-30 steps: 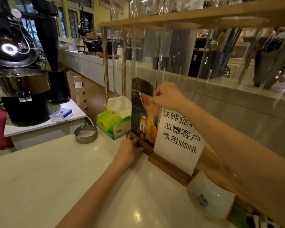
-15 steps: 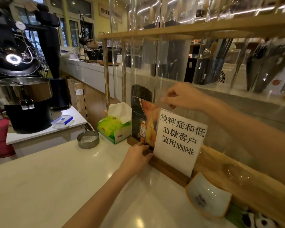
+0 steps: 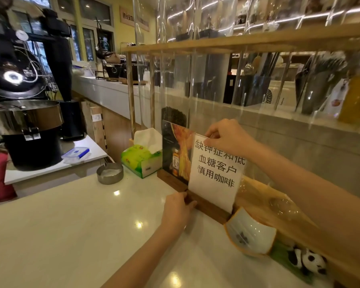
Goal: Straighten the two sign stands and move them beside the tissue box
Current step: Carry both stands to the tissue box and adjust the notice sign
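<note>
Two sign stands on wooden bases stand upright in a row on the white counter. The dark poster stand is right beside the green tissue box. The white stand with black Chinese text is to its right. My right hand pinches the top edge of the white stand. My left hand grips the left end of that stand's wooden base.
A metal ashtray sits left of the tissue box. A tilted white and orange dish and a panda toy lie right of the stands. Clear panels and a wooden shelf rise behind. A coffee roaster stands at far left.
My right hand moved from the poster stand's top to the white stand's top. My left hand slid right along the bases to the white stand's base.
</note>
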### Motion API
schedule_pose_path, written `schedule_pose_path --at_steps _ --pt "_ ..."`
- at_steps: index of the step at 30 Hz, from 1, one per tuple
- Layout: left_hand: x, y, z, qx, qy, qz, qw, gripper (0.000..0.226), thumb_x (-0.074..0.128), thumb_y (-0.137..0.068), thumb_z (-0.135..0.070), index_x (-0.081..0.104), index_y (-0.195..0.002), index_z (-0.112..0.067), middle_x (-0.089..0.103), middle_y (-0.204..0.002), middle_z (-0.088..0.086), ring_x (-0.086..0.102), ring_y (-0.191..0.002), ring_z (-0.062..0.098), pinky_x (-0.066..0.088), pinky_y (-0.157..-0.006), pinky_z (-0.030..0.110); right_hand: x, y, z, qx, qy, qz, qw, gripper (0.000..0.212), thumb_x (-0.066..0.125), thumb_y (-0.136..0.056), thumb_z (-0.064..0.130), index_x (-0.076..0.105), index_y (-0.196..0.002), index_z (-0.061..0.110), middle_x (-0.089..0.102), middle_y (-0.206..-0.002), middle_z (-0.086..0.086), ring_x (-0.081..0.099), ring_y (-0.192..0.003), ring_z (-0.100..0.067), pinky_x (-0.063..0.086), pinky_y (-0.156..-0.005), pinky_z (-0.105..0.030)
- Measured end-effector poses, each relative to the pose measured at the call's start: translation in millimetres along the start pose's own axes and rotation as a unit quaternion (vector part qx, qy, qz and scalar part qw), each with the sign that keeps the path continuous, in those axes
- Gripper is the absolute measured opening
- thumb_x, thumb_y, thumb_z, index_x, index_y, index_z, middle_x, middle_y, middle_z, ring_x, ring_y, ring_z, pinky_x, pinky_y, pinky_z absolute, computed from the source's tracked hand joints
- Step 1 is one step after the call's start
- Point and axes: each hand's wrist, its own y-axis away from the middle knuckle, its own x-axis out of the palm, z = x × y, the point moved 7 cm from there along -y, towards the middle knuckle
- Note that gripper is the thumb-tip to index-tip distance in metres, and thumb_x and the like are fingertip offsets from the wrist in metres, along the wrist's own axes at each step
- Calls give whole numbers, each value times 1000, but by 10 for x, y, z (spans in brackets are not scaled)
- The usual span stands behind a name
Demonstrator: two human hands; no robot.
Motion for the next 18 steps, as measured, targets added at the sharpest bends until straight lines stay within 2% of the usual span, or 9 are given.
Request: schedule_pose_path --at_steps 4,7,11,13,15,18 --pt "63 54 -12 12 9 15 1000 18 59 -84 -27 62 -91 -11 56 -83 2 51 -74 13 34 -53 12 -4 7 12 -5 -5 -8 1000 21 63 -82 15 68 -99 4 73 -97 -14 65 -79 -17 51 -63 -18" --pt "141 98 -30 7 48 39 998 23 61 -82 -30 61 -89 -8 55 -79 2 49 -70 12 34 -51 14 -2 7 11 -2 -6 -8 1000 20 62 -82 14 68 -99 4 73 -97 -14 63 -75 -14 51 -61 -17" --pt "180 103 -34 -12 75 45 996 26 60 -82 -33 46 -68 -17 44 -65 -5 41 -56 7 30 -49 17 11 5 3 3 -5 -9 1000 20 62 -83 14 68 -99 3 73 -97 -15 62 -73 -14 50 -59 -15" --pt "191 96 -29 -21 103 45 993 26 60 -83 -34 51 -74 -11 50 -68 0 44 -59 9 33 -52 17 8 -2 -11 9 -5 -10 1000 20 62 -83 14 69 -98 3 73 -96 -15 62 -73 -15 50 -60 -16" --pt "189 95 -34 -28 129 43 990 30 59 -83 -34 59 -83 -3 61 -81 11 51 -68 15 39 -57 19 3 -12 -22 14 -6 -11 1000 19 62 -83 14 69 -97 2 73 -96 -16 63 -73 -16 49 -60 -16" --pt "185 87 -39 -27 141 39 989 32 58 -84 -33 62 -89 -2 64 -89 15 52 -72 17 40 -59 20 0 -23 -38 21 -9 -15 1000 19 62 -83 12 69 -96 1 73 -96 -16 62 -74 -15 48 -58 -14"
